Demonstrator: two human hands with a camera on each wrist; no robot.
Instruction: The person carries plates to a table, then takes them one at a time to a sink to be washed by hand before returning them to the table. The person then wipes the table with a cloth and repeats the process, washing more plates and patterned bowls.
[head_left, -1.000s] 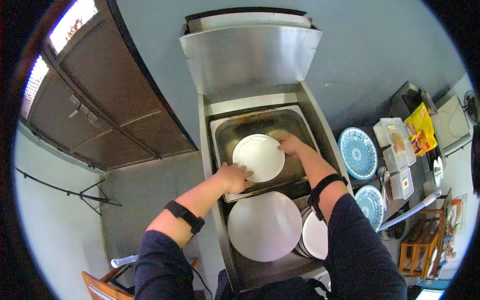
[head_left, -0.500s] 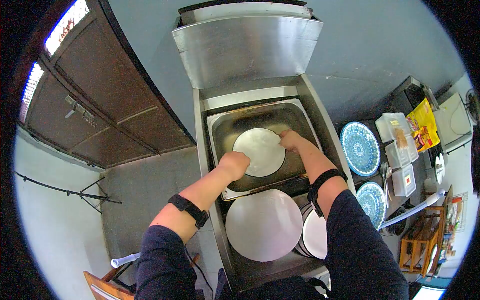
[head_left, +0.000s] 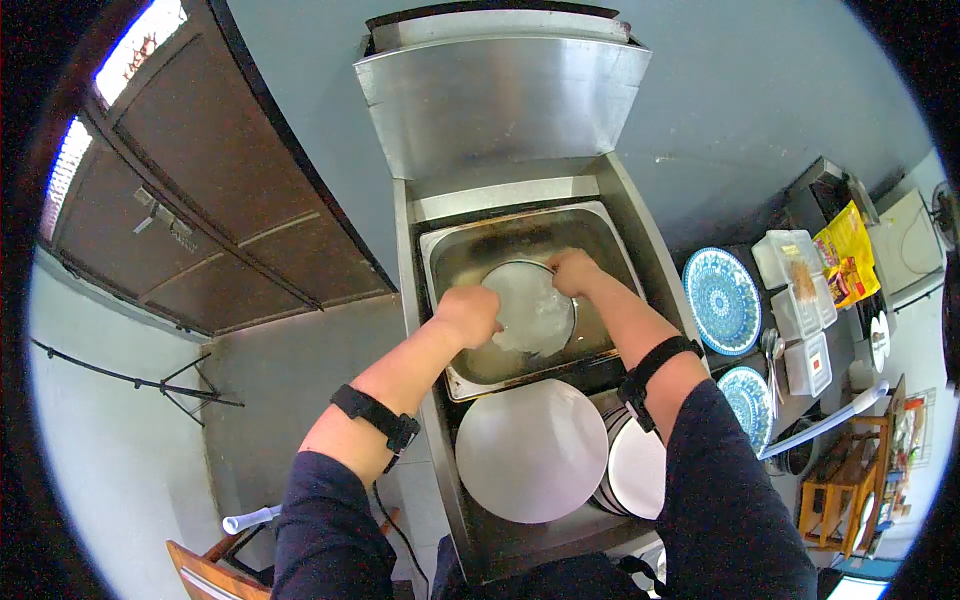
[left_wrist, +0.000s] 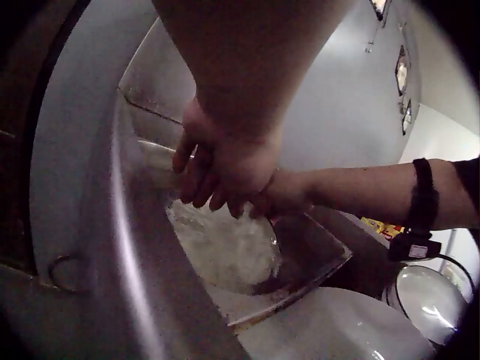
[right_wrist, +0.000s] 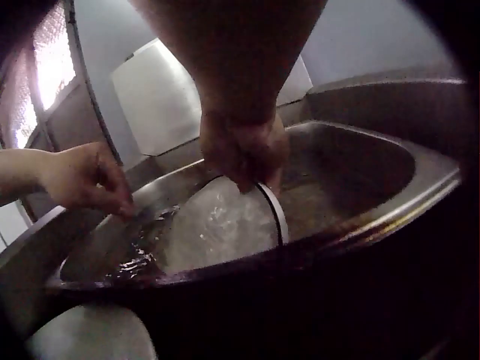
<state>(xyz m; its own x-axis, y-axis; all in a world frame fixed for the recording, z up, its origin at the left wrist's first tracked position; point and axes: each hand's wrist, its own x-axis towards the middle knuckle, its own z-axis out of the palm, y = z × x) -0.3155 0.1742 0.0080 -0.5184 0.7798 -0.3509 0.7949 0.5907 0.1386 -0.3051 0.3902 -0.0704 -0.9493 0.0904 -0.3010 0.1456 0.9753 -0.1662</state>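
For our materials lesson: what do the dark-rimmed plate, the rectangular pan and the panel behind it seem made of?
Dark-rimmed plate: perhaps enamelled metal or glazed ceramic, given its pale face and thin dark edge.
Rectangular pan: metal, probably stainless steel; shiny rim, brownish stains.
Panel: likely sheet steel, its smooth grey face reflecting light.

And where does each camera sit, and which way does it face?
Head: worn on the head, facing forward and down at a plate in a metal pan; left hand, right hand and sleeves show.
Left wrist: worn there, looking past that hand at the plate; left forearm at top, right arm at right.
Right wrist: worn there, looking at that hand gripping the plate; right forearm at top, left hand at left.
Shared: both wrist views show both hands, plate and pan.
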